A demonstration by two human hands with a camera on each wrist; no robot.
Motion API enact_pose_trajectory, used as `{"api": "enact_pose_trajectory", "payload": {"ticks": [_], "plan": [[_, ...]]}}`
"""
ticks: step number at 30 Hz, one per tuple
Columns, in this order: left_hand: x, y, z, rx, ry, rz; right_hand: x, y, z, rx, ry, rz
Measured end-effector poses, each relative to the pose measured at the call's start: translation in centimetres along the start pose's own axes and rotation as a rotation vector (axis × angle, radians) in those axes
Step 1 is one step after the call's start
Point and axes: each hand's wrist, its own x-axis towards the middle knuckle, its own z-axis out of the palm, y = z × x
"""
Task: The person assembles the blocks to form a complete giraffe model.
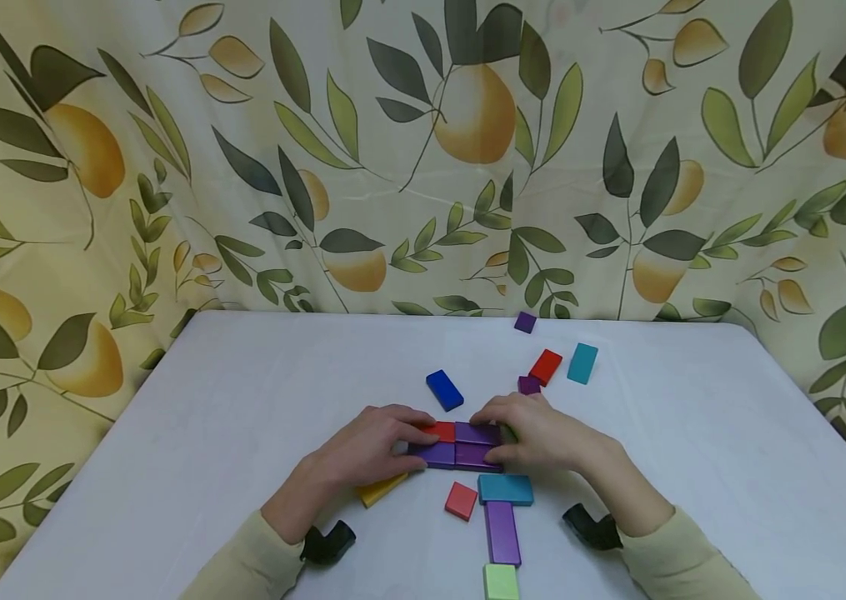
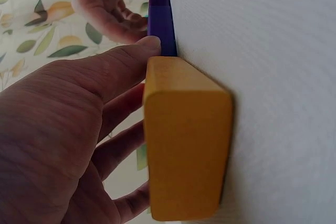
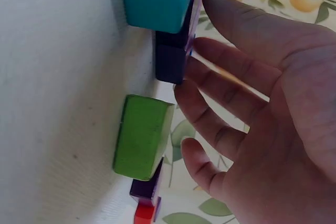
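In the head view, a red block (image 1: 441,431) and several purple blocks (image 1: 478,433) lie flat side by side in a small rectangle. My left hand (image 1: 373,442) holds its left end, with the thumb at the near purple block (image 1: 433,455) and fingers at the red one's far side. At the right end my right hand (image 1: 543,429) has thumb and forefinger around the purple pair. A yellow block (image 2: 186,150) lies beneath my left palm. Close under my right hand stands a green block (image 3: 142,137), mostly hidden in the head view.
Nearer me lie a teal block (image 1: 505,490), a long purple block (image 1: 502,533), a light green block (image 1: 501,582) and a small red block (image 1: 461,501). Beyond the hands are a blue block (image 1: 444,390), another red block (image 1: 546,367) and another teal block (image 1: 583,363).
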Motion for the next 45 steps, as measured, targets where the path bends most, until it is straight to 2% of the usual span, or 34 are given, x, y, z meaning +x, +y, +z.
{"api": "enact_pose_trajectory", "payload": {"ticks": [6,12,19,24,31,37,41,45], "plan": [[0.1,0.1,-0.1,0.0,-0.005,0.003,-0.1,0.1,0.2,0.011,0.001,-0.025],[0.4,0.2,-0.1,-0.012,-0.017,0.016,-0.4,0.4,0.2,0.015,0.005,-0.013],[0.8,0.1,0.1,-0.016,-0.014,0.025,-1.1,0.6,-0.8,0.029,0.057,-0.034],[1.0,0.2,0.3,-0.026,-0.029,0.018,-2.1,0.7,-1.1,0.078,0.076,-0.025],[0.6,0.3,0.2,-0.025,-0.029,-0.004,-3.6,0.0,-0.5,0.127,0.003,-0.056],[0.2,0.0,0.0,-0.019,-0.015,-0.005,-4.8,-1.0,0.3,0.175,-0.113,-0.09],[0.1,-0.1,-0.1,-0.02,-0.014,-0.005,-5.5,-1.5,0.9,0.17,-0.177,-0.142],[-0.1,-0.1,-0.1,-0.026,-0.017,-0.015,-5.7,-1.8,1.7,0.137,-0.186,-0.193]]}}
